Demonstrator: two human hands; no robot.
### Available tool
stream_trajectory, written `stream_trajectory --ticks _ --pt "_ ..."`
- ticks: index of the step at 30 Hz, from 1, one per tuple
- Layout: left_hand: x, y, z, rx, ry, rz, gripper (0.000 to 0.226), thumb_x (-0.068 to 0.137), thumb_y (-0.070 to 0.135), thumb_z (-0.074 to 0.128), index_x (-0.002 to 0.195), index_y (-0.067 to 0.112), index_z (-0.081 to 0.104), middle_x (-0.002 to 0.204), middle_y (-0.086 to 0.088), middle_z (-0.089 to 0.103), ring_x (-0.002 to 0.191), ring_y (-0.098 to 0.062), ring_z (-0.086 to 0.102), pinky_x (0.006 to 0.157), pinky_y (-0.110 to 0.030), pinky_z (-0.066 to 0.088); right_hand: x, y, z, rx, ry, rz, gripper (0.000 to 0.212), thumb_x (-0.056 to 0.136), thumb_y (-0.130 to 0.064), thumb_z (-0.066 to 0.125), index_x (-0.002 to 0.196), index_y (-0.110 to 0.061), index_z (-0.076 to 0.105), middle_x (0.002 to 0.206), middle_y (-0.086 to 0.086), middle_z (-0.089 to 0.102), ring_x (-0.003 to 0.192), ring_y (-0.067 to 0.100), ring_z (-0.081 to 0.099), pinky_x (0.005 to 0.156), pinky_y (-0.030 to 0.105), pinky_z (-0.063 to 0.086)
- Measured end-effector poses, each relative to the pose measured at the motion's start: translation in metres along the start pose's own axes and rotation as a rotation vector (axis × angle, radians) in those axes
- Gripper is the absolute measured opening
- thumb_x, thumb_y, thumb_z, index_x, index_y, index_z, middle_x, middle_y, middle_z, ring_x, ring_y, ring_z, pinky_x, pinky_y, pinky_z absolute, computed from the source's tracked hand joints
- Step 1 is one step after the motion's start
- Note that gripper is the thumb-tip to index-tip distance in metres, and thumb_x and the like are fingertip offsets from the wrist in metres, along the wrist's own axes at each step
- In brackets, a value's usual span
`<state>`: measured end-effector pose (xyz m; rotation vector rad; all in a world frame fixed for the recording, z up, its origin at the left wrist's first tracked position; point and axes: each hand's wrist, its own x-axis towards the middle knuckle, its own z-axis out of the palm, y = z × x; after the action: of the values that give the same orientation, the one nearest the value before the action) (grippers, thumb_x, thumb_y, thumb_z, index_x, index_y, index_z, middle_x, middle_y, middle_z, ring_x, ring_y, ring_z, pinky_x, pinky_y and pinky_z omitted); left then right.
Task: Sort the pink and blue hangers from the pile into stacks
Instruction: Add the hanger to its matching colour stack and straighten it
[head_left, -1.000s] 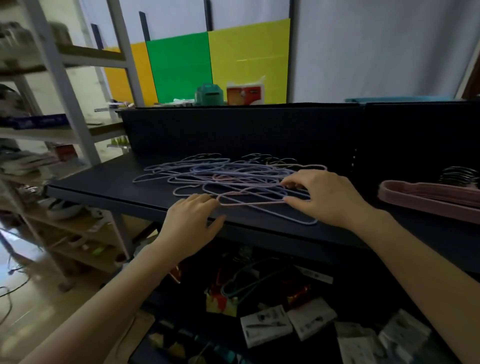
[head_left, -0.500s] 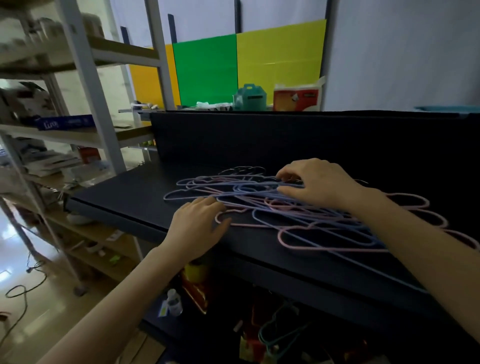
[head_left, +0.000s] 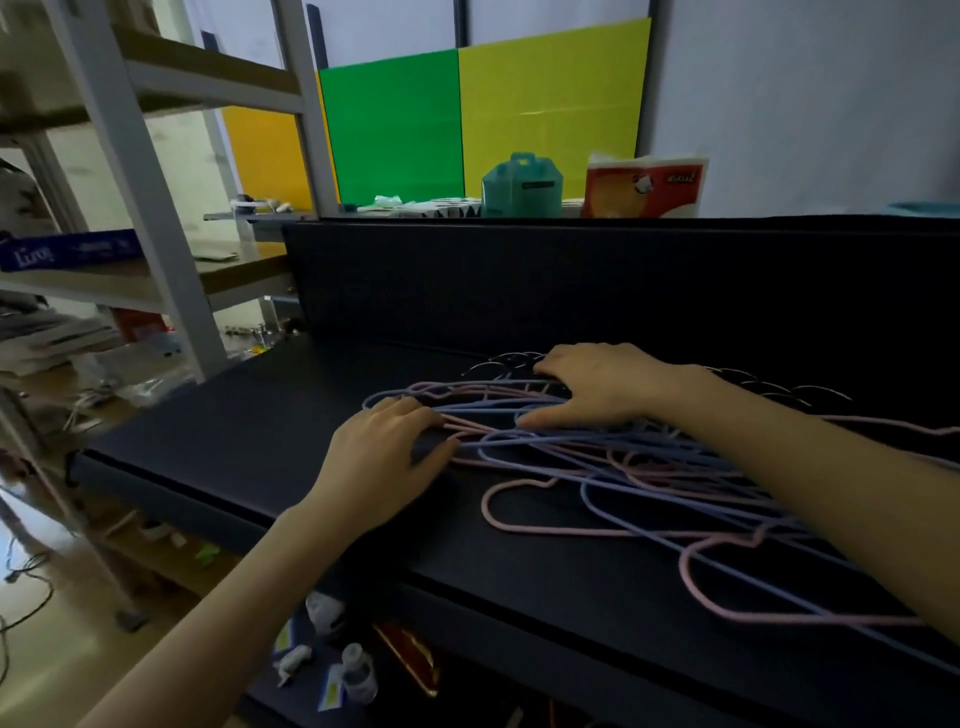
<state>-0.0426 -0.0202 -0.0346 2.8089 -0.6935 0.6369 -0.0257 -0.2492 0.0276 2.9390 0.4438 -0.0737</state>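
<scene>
Head camera view, looking down over a dark table (head_left: 249, 431) with two bare arms reaching in from the bottom edge.

At 9 o'clock stands a grey metal shelving rack (head_left: 140, 171) with a blue box (head_left: 72, 249) lying on one shelf. Behind it, from 11 to 12 o'clock, an orange panel (head_left: 270, 156), a green panel (head_left: 395, 119) and a yellow panel (head_left: 550, 98) stand side by side.

Just left of centre, the left hand (head_left: 384, 457) lies palm down on the table. Its fingers are relaxed and nearly straight, with the tips touching the left end of the hangers and the thumb spread toward 3 o'clock.

Down at 7 o'clock, below the table edge, a small clear bottle (head_left: 358, 670) lies among loose clutter.

At 12 o'clock, on a ledge behind the table's dark back wall, sit a teal box (head_left: 522, 184) and, beside it, a red and white tissue pack (head_left: 644, 187).

The pile of pink and blue hangers (head_left: 623, 462) sprawls in a tangle over the table from the centre toward 4 o'clock.

The right hand (head_left: 608, 387) sits on top of the pile at 2 o'clock, fingers bent down into the wires and thumb stretched out; whether it grips a hanger cannot be told.
</scene>
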Motion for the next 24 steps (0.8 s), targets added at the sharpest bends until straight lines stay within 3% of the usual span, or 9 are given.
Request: stream_trajectory --ticks 4,7,16,21,24 --pt "0.004 -0.021 0.005 -0.033 -0.013 0.05 0.063 0.078 0.067 0.031 0.112 0.025 0.063 0.11 0.008 0.064 0.098 -0.011 0.06 0.076 -0.025 0.048 0.015 -0.004 0.001 0.093 -0.09 0.078 0.086 0.077 -0.076 0.042 0.137 -0.014 0.04 0.138 0.006 0.046 0.12 0.025 0.049 0.098 0.042 0.045" --pt "0.008 -0.035 0.004 -0.057 -0.01 0.102 0.068 0.076 0.07 0.03 0.112 0.025 0.063 0.111 0.008 0.064 0.099 -0.011 0.06 0.077 -0.025 0.048 0.02 -0.005 -0.002 0.181 -0.103 0.121 0.089 0.075 -0.075 0.047 0.14 -0.016 0.037 0.14 0.003 0.044 0.121 0.023 0.048 0.1 0.041 0.044" --pt "0.03 -0.059 0.012 -0.102 -0.123 0.275 0.089 0.066 0.081 0.022 0.126 0.022 0.049 0.125 0.007 0.053 0.109 -0.011 0.05 0.087 -0.023 0.04 -0.025 0.011 -0.03 0.393 0.269 0.369 0.107 0.048 -0.082 0.048 0.136 -0.021 0.045 0.126 -0.005 0.054 0.11 0.013 0.053 0.097 0.039 0.046" --pt "0.042 -0.056 0.019 -0.182 -0.199 0.316 0.099 0.061 0.087 0.023 0.132 0.022 0.044 0.133 0.006 0.046 0.118 -0.01 0.045 0.095 -0.025 0.04 -0.073 0.017 -0.034 0.438 0.431 0.509 0.103 0.047 -0.079 0.052 0.133 -0.022 0.049 0.121 -0.008 0.054 0.105 0.01 0.054 0.096 0.042 0.047" --pt "0.047 -0.055 0.022 -0.289 -0.255 0.307 0.112 0.052 0.092 0.014 0.135 0.023 0.041 0.136 0.006 0.043 0.124 -0.011 0.041 0.101 -0.027 0.037 -0.096 0.015 -0.028 0.441 0.478 0.585 0.103 0.048 -0.077 0.052 0.134 -0.021 0.048 0.123 -0.006 0.054 0.107 0.013 0.054 0.095 0.045 0.046"
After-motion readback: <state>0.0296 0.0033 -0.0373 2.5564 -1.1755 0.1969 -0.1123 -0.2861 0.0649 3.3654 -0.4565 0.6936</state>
